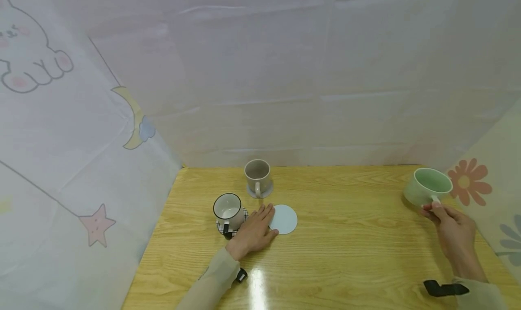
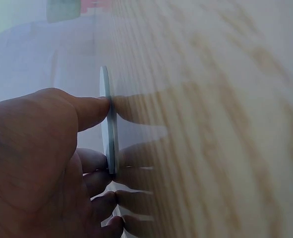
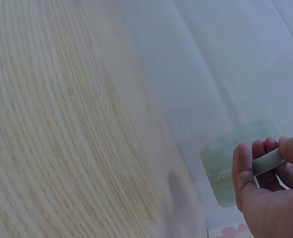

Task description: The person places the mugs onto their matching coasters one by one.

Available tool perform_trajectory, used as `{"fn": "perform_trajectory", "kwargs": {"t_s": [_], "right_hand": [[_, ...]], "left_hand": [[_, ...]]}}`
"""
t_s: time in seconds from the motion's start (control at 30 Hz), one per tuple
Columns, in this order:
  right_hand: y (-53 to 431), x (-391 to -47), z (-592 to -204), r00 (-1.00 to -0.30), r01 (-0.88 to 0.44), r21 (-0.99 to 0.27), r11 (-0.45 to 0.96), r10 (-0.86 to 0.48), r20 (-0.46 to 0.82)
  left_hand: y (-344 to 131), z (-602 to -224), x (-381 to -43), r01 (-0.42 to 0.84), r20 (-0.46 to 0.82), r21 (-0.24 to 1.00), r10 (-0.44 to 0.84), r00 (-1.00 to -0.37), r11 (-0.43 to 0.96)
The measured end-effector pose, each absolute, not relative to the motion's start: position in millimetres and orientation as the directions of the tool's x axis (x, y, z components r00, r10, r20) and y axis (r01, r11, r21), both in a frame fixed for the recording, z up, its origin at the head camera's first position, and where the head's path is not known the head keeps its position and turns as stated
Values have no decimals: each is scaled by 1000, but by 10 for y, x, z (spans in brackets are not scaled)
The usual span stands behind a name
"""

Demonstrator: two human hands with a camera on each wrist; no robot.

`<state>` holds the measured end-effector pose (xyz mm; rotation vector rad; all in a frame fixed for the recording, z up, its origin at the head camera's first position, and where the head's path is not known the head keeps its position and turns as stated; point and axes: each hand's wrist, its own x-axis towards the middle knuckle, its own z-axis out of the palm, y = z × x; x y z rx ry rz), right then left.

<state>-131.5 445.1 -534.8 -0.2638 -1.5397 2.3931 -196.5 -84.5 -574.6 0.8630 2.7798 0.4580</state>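
Note:
My left hand [image 1: 254, 231] lies palm down on the table, fingers extended. Its thumb and fingertips touch the edge of a pale blue round coaster [image 1: 283, 219]; the left wrist view shows this coaster [image 2: 105, 124] edge-on, flat against the wood. At the far right, my right hand [image 1: 456, 228] grips the handle of a light green cup [image 1: 423, 188], upright and seemingly raised off the table. Thumb and fingers pinch that handle [image 3: 268, 161] in the right wrist view. Just left of my left hand stands a white mug [image 1: 228, 210] with black rim and handle.
The white mug sits on a checked coaster [image 1: 245, 214]. Behind it, a grey-beige mug [image 1: 258, 174] rests on a greyish coaster [image 1: 267, 191]. Printed cloth [image 1: 252, 75] hangs along the back and both sides of the wooden table [image 1: 346, 255].

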Motion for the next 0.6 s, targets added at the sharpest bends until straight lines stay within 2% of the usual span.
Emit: {"fn": "perform_trajectory", "kwargs": {"t_s": [0.3,0.6], "right_hand": [[4336,-1286,-5281,-940,-213,-872,-440,336,59],[4249,-1256,-5208,-938,-217,-880,-423,338,69]], "left_hand": [[-845,-5737,-1967,517,-99,337,576,-811,786],[-842,-5740,-1970,517,-99,336,575,-812,787]]}}
